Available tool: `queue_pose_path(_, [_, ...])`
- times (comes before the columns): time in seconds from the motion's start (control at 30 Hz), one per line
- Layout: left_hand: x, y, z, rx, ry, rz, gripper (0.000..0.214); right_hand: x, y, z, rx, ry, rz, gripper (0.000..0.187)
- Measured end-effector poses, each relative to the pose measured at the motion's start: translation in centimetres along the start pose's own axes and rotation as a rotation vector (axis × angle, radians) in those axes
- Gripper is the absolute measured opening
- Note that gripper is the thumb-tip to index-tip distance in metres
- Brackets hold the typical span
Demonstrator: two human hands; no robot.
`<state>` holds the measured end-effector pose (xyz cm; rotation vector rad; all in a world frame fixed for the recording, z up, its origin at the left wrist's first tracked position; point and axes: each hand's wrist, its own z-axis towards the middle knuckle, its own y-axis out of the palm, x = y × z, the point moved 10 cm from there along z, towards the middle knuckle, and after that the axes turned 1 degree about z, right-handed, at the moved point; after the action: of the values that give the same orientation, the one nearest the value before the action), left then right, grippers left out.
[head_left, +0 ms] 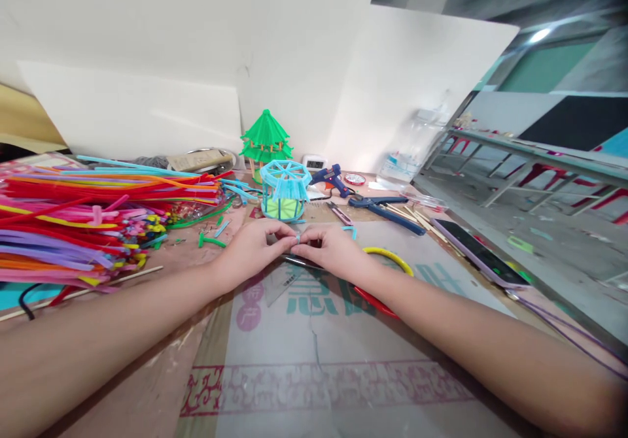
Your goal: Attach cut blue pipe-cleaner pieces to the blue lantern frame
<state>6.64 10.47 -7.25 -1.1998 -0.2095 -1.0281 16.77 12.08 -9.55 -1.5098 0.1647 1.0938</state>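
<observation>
My left hand (pixel 255 245) and my right hand (pixel 328 248) meet at the middle of the table, fingers pinched together on a small light-blue pipe cleaner piece (pixel 297 236). Just behind them stands a light-blue pipe cleaner pavilion model (pixel 283 189), and behind that a green pavilion model (pixel 265 138). Under my right wrist lie scissors with yellow and red handles (pixel 387 258). Short blue and green pipe cleaner scraps (pixel 212 238) lie to the left of my hands.
A big pile of coloured pipe cleaners (pixel 88 219) fills the left side. A blue glue gun (pixel 332 178), blue pliers (pixel 387 210), wooden sticks (pixel 417 217) and a phone (pixel 483 255) lie at the right. Cardboard (pixel 314 353) covers the table; white boards stand behind.
</observation>
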Motion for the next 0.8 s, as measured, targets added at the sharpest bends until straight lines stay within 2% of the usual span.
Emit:
queue_pose_path(0.1, [0.3,0.1,-0.1,0.002,0.04,-0.005,0.022,-0.2,-0.2,0.0,-0.008,-0.005,-0.047,0.025])
queue_pose_path(0.23, [1.2,-0.7,0.0,0.028,0.058,0.032,0.025,-1.3,-1.3,-0.1,-0.002,-0.103,-0.31,0.023])
queue_pose_path(0.37, [2.3,-2.4,0.7,-0.069,0.018,0.222,0.028,-0.7,-2.2,-0.1,-0.046,-0.069,-0.464,0.025])
queue_pose_path(0.43, [3.0,-4.1,1.1,-0.141,0.018,0.367,0.027,-0.6,-2.7,-0.2,-0.048,-0.056,-0.488,0.025])
queue_pose_path(0.47, [3.3,-5.6,1.4,-0.132,0.023,0.445,0.028,-0.6,-3.0,-0.2,-0.036,-0.058,-0.5,0.025])
queue_pose_path(0.53, [3.5,-9.8,1.9,-0.018,0.016,0.581,0.028,-0.7,-3.4,-0.3,-0.017,-0.067,-0.519,0.024])
queue_pose_path(0.6, [2.3,-13.8,2.1,0.081,-0.034,0.713,0.029,-0.7,-3.3,-0.3,-0.015,-0.072,-0.527,0.024])
queue_pose_path(0.67, [-0.5,-17.2,2.2,0.146,-0.135,0.837,0.034,-0.8,-3.0,-0.3,-0.003,-0.091,-0.534,0.023])
queue_pose_path(0.73, [-4.2,-18.6,2.2,0.097,-0.218,0.934,0.039,-0.9,-2.7,-0.2,0.022,-0.114,-0.543,0.02])
queue_pose_path(0.8, [-7.4,-19.1,2.0,0.047,-0.256,1.023,0.042,-0.7,-2.4,-0.2,0.036,-0.116,-0.545,0.018])
